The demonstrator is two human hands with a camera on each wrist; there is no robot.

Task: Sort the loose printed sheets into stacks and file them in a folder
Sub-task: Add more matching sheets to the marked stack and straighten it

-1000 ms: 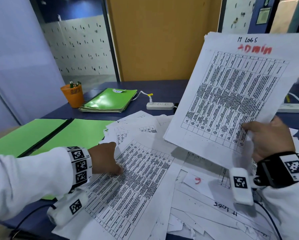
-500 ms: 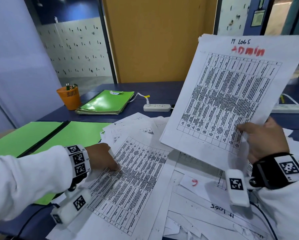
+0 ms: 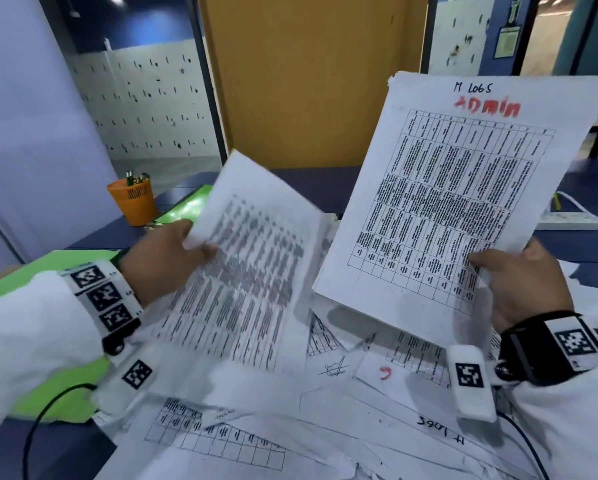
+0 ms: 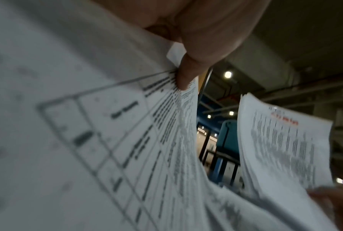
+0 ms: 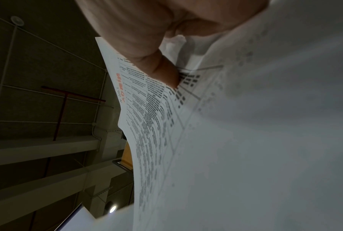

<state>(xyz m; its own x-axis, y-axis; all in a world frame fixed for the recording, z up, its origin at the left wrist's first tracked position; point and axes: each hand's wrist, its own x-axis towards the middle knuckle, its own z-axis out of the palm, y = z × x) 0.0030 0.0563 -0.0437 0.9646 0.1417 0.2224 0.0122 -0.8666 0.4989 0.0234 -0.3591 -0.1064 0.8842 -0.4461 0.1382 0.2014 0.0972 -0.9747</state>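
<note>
Sorting was barely begun: right hand [image 3: 529, 282] fingers gripped the ADMIN-marked stack [image 3: 463, 188], left hand [image 3: 162, 258] fingers pinched another sheet [image 3: 252, 268]; loose sheets [image 3: 325, 427] below, green folder [image 3: 65, 393] unfilled.

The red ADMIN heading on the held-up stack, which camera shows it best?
The head view: the red ADMIN heading faces the camera, sharp and readable. The left wrist view shows it as a distant red smear. The right wrist view catches it edge-on, foreshortened.
</note>
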